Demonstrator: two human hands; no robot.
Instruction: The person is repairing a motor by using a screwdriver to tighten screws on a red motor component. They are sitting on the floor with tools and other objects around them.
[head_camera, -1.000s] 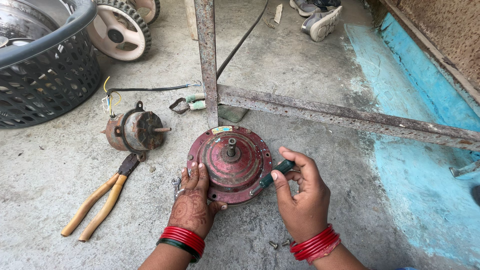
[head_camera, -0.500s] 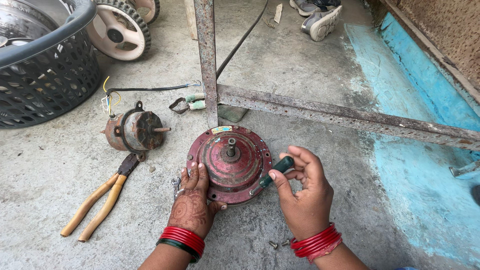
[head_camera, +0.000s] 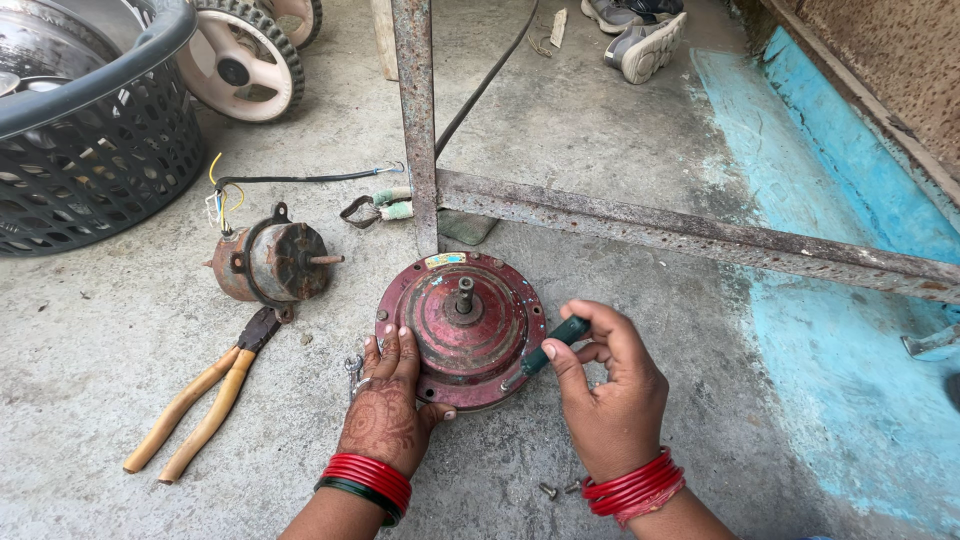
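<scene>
**Screwdriver at motor rim, both hands on the work**

Right hand (head_camera: 610, 390): fingers pinched around a green-handled screwdriver (head_camera: 548, 352), tip set against the lower right rim of the red motor (head_camera: 460, 325). Left hand (head_camera: 388, 410): fingers spread flat on the motor's lower left edge, thumb under the rim, pressing it down; nothing gripped. Henna pattern on the back of that hand, red bangles on both wrists.

The motor lies flat on the concrete floor (head_camera: 120, 340), shaft pointing up at centre, right between the two hands. A small metal part sits just beside the left fingers, too small to tell what. Two loose screws (head_camera: 560, 490) lie on the floor near the right wrist.

Further out: pliers (head_camera: 205, 400) with tan handles, left of the motor, apart from it. Above them a second, rusty motor core (head_camera: 272, 262) with coloured wires trailing off. A rusty metal frame (head_camera: 640, 225) runs behind the motor, one upright bar, one crossbar. Far left a dark basket (head_camera: 90, 160), a wheel (head_camera: 240, 65) beside it. Shoes (head_camera: 640, 35) at top. Blue painted strip along the right.
</scene>
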